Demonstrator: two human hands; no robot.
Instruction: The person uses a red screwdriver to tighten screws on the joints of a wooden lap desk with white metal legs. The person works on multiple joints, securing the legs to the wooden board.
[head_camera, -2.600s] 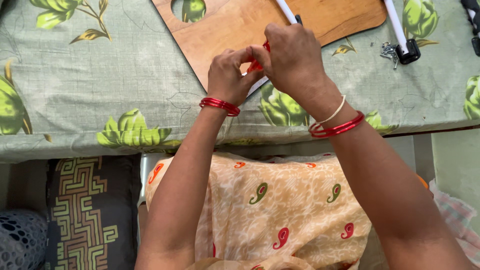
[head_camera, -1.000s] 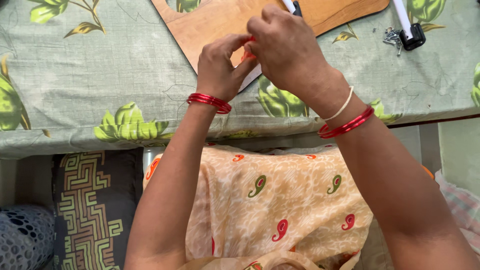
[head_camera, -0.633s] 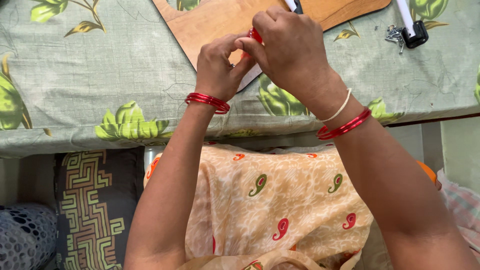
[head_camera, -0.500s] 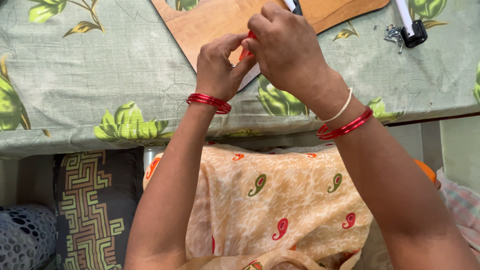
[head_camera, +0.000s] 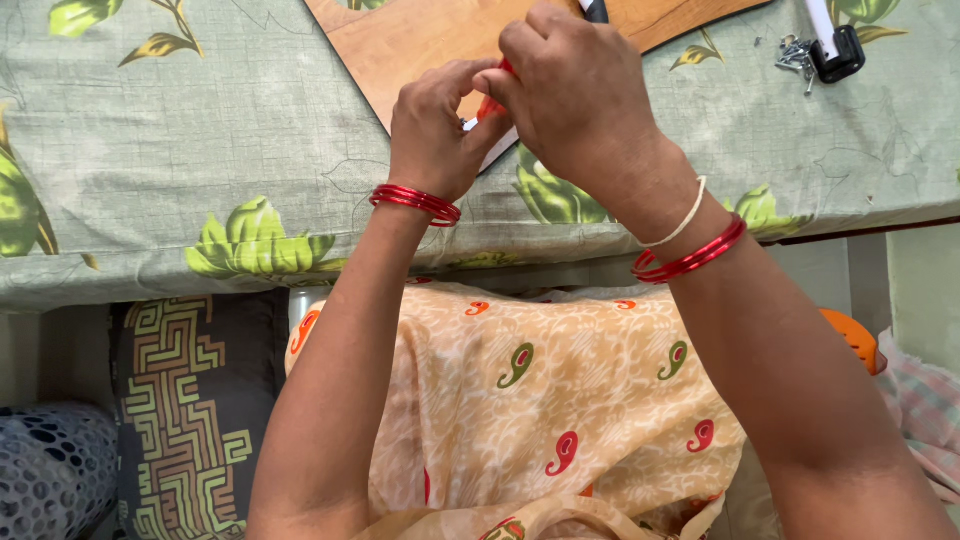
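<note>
Since the earlier frame both hands have shifted slightly toward the table's far edge. The left hand (head_camera: 432, 125) and right hand (head_camera: 575, 95) pinch a small red plastic piece (head_camera: 492, 100) over the wooden cutting board (head_camera: 420, 45); the work looks unfinished.

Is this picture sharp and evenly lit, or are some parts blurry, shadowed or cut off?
Head view: soft, even daylight with no glare; the left hand and right hand look sharp, as does the green leaf-print tablecloth. The small red thing is mostly hidden by fingers. The wooden board is cut off by the top edge; under the table is dimmer.
</note>
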